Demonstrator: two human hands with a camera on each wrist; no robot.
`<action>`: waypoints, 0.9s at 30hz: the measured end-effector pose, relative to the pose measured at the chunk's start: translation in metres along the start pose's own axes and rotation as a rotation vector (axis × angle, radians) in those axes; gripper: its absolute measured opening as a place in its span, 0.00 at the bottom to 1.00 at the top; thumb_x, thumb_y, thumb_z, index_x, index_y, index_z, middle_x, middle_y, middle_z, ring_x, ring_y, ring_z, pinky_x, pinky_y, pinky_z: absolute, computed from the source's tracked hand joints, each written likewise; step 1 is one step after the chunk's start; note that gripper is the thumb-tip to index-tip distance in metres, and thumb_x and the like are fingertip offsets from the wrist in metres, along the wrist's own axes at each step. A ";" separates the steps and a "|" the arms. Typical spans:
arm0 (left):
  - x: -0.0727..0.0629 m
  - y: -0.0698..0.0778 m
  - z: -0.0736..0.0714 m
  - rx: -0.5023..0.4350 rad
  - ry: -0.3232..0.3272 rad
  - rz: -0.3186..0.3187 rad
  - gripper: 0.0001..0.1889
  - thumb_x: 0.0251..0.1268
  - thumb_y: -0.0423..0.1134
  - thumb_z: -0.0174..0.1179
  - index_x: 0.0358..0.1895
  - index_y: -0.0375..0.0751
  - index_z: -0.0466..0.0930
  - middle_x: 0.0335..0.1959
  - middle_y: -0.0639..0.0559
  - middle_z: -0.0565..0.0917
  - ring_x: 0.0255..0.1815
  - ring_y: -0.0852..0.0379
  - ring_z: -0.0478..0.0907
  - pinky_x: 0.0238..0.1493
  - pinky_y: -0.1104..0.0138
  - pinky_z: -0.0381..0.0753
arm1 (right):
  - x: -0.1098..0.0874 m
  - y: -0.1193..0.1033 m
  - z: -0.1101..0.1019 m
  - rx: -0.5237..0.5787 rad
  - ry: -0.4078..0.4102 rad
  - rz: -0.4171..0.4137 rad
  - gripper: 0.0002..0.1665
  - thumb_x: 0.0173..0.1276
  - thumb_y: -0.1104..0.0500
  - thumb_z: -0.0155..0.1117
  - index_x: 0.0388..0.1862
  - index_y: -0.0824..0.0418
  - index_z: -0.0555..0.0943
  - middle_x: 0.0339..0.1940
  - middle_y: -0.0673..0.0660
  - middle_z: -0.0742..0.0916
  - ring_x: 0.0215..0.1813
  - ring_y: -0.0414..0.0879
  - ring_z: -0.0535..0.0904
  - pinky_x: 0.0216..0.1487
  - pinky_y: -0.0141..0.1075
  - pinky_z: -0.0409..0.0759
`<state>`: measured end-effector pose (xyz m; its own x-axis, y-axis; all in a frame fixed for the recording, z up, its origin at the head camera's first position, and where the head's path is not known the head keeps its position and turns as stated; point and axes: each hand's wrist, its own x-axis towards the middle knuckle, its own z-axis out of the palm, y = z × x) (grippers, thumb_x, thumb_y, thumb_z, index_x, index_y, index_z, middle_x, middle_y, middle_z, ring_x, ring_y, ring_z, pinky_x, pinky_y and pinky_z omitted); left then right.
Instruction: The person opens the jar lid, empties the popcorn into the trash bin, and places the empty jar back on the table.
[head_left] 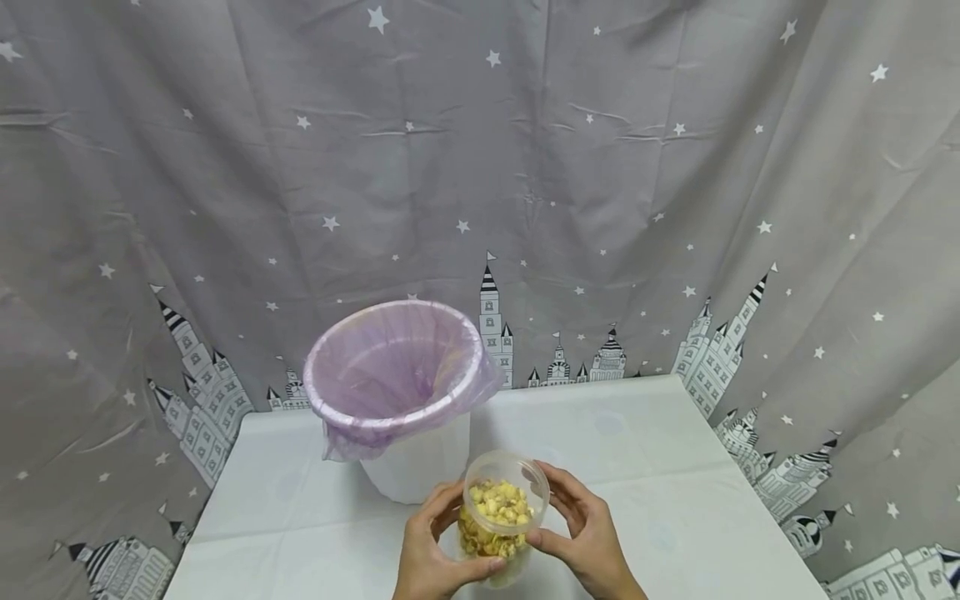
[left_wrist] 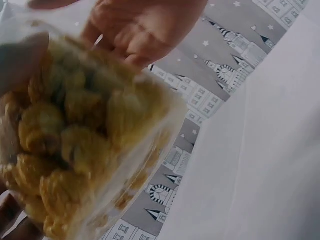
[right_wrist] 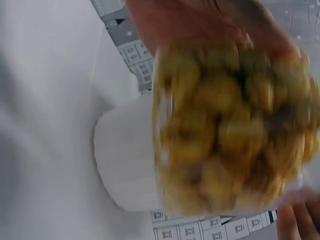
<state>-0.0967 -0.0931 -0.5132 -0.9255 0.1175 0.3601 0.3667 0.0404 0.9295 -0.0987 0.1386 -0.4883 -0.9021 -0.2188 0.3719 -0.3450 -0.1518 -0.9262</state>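
A clear plastic jar [head_left: 470, 543] of yellow popcorn [head_left: 501, 502] is held between both hands near the front of the table. My left hand [head_left: 435, 546] grips its body from the left, the thumb across the near side. My right hand [head_left: 587, 533] grips the jar near its round, see-through top, thumb at the near edge and fingers at the far side. The jar leans a little, and popcorn shows through its top and wall. In both wrist views the popcorn fills much of the picture, slightly blurred.
Behind and left of the jar stands a white bin [head_left: 420, 462] lined with a purple plastic bag [head_left: 375, 367] folded over its rim. A white cloth [head_left: 637, 467] covers the table. A grey curtain [head_left: 450, 150] with stars and castles hangs behind.
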 end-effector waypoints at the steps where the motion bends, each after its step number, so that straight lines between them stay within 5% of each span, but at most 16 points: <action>1: 0.000 0.000 0.002 0.010 0.017 0.005 0.42 0.41 0.33 0.87 0.67 0.42 0.81 0.57 0.49 0.84 0.59 0.49 0.83 0.62 0.58 0.85 | 0.000 -0.001 0.002 -0.017 0.014 -0.002 0.38 0.66 0.73 0.73 0.74 0.71 0.71 0.72 0.71 0.77 0.71 0.47 0.78 0.72 0.37 0.76; 7: 0.000 0.001 0.002 -0.003 -0.002 0.022 0.42 0.42 0.33 0.87 0.67 0.40 0.80 0.58 0.47 0.84 0.59 0.49 0.83 0.62 0.58 0.85 | 0.000 -0.004 0.005 -0.019 0.023 -0.015 0.37 0.65 0.74 0.73 0.73 0.72 0.72 0.70 0.73 0.77 0.71 0.48 0.78 0.72 0.37 0.76; 13: 0.002 -0.003 -0.009 -0.089 -0.158 0.121 0.43 0.45 0.27 0.83 0.70 0.36 0.76 0.62 0.39 0.80 0.62 0.48 0.81 0.64 0.56 0.83 | 0.004 -0.004 -0.005 0.073 -0.109 -0.062 0.38 0.67 0.73 0.73 0.74 0.73 0.71 0.71 0.72 0.77 0.71 0.50 0.78 0.73 0.36 0.75; 20: 0.004 0.000 -0.016 -0.189 -0.270 0.127 0.44 0.46 0.24 0.80 0.73 0.36 0.74 0.65 0.36 0.79 0.66 0.45 0.79 0.70 0.55 0.78 | 0.011 -0.003 -0.017 0.177 -0.281 -0.119 0.40 0.69 0.69 0.73 0.76 0.75 0.68 0.72 0.69 0.78 0.73 0.52 0.76 0.74 0.41 0.74; 23: 0.003 0.002 -0.015 -0.156 -0.236 0.093 0.44 0.47 0.25 0.81 0.72 0.37 0.75 0.65 0.38 0.79 0.66 0.46 0.79 0.69 0.56 0.79 | 0.011 -0.002 -0.018 0.186 -0.264 -0.129 0.40 0.70 0.68 0.73 0.77 0.76 0.66 0.74 0.68 0.77 0.74 0.51 0.75 0.76 0.39 0.73; 27: 0.001 0.003 -0.007 -0.043 -0.060 0.012 0.43 0.44 0.30 0.85 0.70 0.41 0.79 0.62 0.45 0.82 0.62 0.49 0.81 0.64 0.56 0.84 | 0.008 -0.001 -0.013 0.104 -0.125 -0.114 0.37 0.71 0.69 0.72 0.75 0.74 0.69 0.72 0.71 0.77 0.72 0.49 0.77 0.74 0.38 0.75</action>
<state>-0.0971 -0.1000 -0.5096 -0.9132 0.1768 0.3671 0.3724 -0.0035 0.9281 -0.1088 0.1496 -0.4859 -0.8172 -0.3112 0.4851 -0.4091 -0.2797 -0.8686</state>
